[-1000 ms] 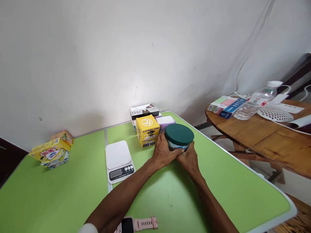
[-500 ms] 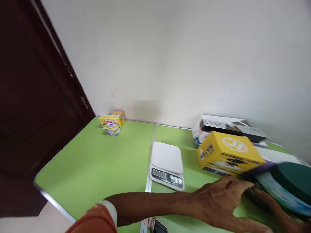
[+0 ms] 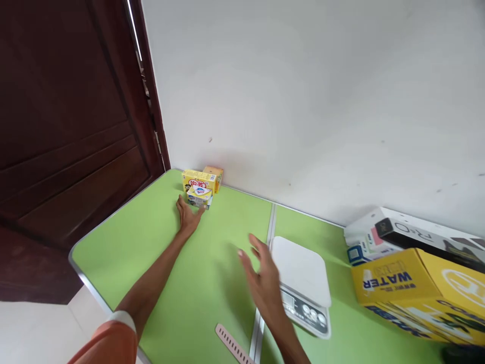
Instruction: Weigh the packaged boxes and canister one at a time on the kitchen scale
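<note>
My left hand (image 3: 188, 214) stretches to the far left corner of the green table (image 3: 159, 263), fingers apart, just touching a small white and blue packet (image 3: 199, 195) in a pile with a yellow carton (image 3: 198, 180) and an orange box (image 3: 214, 175). My right hand (image 3: 263, 278) hovers open over the table beside the white kitchen scale (image 3: 303, 283), fingers spread and a little blurred, holding nothing.
A yellow box marked WATER (image 3: 417, 290) lies at the right with a white and black box (image 3: 409, 232) behind it. A pink watch strap (image 3: 233, 346) lies near the front edge. A dark wooden door (image 3: 71, 126) stands at the left.
Both hands have let go of the green-lidded tub at the right. The view swung left; my left hand reached to the packets in the far corner and my right moved beside the scale.
</note>
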